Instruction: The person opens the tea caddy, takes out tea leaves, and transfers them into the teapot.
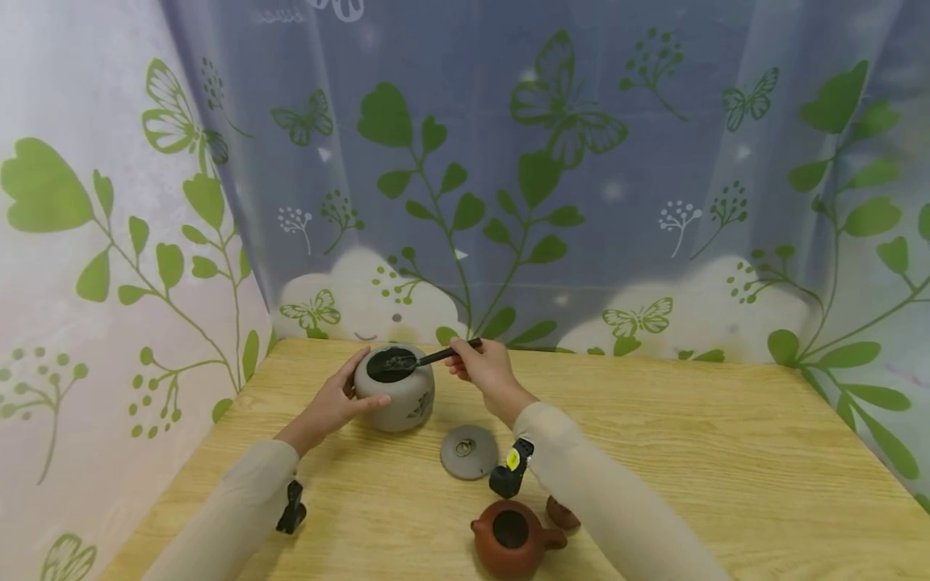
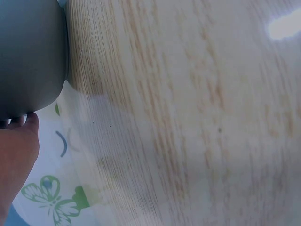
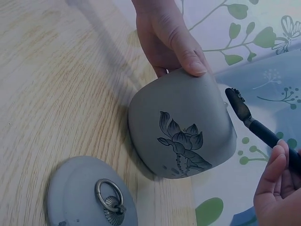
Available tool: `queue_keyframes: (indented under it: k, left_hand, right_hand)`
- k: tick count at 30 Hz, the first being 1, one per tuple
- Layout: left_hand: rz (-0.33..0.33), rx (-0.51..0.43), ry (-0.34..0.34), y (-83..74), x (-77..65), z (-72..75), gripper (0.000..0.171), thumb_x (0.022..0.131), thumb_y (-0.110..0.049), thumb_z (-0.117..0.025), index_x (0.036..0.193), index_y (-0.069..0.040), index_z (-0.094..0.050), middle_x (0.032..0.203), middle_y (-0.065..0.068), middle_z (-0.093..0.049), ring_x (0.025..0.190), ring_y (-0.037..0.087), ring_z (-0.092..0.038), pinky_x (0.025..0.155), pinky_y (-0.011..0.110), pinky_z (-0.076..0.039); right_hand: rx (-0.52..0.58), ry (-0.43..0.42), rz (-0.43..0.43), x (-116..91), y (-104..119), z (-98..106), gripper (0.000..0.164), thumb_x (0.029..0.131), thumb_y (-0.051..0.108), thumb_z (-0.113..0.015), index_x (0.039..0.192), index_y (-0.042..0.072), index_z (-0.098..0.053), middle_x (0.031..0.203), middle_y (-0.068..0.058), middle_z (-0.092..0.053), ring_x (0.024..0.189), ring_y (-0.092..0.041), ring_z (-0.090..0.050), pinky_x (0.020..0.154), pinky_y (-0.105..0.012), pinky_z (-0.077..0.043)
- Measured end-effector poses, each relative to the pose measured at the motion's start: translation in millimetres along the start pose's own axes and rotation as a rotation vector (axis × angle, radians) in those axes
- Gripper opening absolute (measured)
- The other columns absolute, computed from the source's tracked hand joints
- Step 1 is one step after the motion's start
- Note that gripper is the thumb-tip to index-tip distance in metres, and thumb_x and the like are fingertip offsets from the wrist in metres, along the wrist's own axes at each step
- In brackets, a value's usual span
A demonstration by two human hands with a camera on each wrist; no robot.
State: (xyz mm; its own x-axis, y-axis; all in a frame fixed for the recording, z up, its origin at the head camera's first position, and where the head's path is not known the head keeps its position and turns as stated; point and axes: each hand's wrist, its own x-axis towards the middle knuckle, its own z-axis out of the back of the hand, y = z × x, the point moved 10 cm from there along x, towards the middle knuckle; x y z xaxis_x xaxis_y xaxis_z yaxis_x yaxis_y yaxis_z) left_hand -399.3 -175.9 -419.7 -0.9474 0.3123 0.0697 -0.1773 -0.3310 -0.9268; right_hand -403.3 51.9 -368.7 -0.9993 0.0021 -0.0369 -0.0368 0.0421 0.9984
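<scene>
A round grey tea jar (image 1: 395,403) with a dark lotus drawing (image 3: 182,141) has its wide mouth uncovered. My left hand (image 1: 336,407) grips it from the left, thumb on the near side and fingers round the far side. In my right hand (image 1: 488,373) is the black handle of a small tea scoop (image 1: 439,355), held between thumb and fingers. The scoop's head is at the jar's mouth; the right wrist view shows dark bits, like tea leaves, on its tip (image 3: 237,96). How full the jar is cannot be told.
The jar's grey lid (image 1: 468,453), with a metal ring, lies on the wooden table (image 1: 726,452) right of the jar. Nearer stands a lidless reddish-brown teapot (image 1: 501,557), its small lid (image 1: 563,513) beside it, partly behind the right sleeve. A patterned curtain (image 1: 465,202) closes off the back.
</scene>
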Motion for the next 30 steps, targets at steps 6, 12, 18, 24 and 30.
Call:
queue_keyframes:
  k: [6, 12, 18, 24, 30]
  left_hand:
    - [-0.005, -0.002, 0.002, -1.8, -0.4, -1.1, 0.094, 0.087, -0.028, -0.073, 0.155, -0.026, -0.008, 0.160, 0.010, -0.010, 0.145, 0.032, -0.018, 0.113, 0.053, -0.026]
    - [0.005, -0.008, 0.006, -1.3, -1.3, -1.4, 0.094, 0.087, -0.029, -0.073, 0.156, -0.026, -0.008, 0.160, 0.011, -0.011, 0.144, 0.033, -0.020, 0.112, 0.053, -0.028]
    - [0.007, -0.020, 0.005, -0.1, -0.2, -2.1, 0.095, 0.087, -0.029, -0.073, 0.156, -0.025, -0.008, 0.160, 0.010, -0.009, 0.145, 0.032, -0.018, 0.112, 0.053, -0.027]
    - [0.011, -0.016, 0.009, -0.3, -0.8, -2.8, 0.095, 0.087, -0.029, -0.073, 0.156, -0.026, -0.007, 0.160, 0.011, -0.009, 0.144, 0.034, -0.020, 0.111, 0.053, -0.029]
    - [0.003, -0.015, 0.001, -0.2, -0.7, -1.7, 0.095, 0.087, -0.028, -0.073, 0.156, -0.025, -0.008, 0.160, 0.011, -0.011, 0.144, 0.033, -0.021, 0.112, 0.053, -0.028]
  right_hand:
    - [0.017, 0.018, 0.011, -7, 7, 7, 0.028, 0.096, 0.020, -0.059, 0.098, -0.006, -0.067, 0.067, -0.001, -0.065, 0.057, -0.007, -0.061, 0.057, -0.017, -0.051]
    - [0.013, 0.024, -0.003, -11, 3, 13, 0.025, 0.097, 0.020, -0.059, 0.096, -0.003, -0.067, 0.067, -0.001, -0.065, 0.059, -0.009, -0.061, 0.058, -0.019, -0.051]
    - [0.013, 0.035, 0.001, -21, 3, 21, 0.026, 0.097, 0.022, -0.058, 0.098, -0.002, -0.067, 0.068, 0.000, -0.065, 0.061, -0.010, -0.062, 0.060, -0.020, -0.051]
    - [0.025, 0.048, -0.005, -31, 2, 32, 0.024, 0.097, 0.020, -0.059, 0.100, -0.002, -0.067, 0.068, 0.000, -0.065, 0.060, -0.010, -0.062, 0.060, -0.021, -0.051]
    - [0.052, 0.085, -0.023, -43, -1, 41, 0.025, 0.098, 0.020, -0.056, 0.102, -0.003, -0.065, 0.070, -0.001, -0.064, 0.063, -0.010, -0.060, 0.060, -0.020, -0.051]
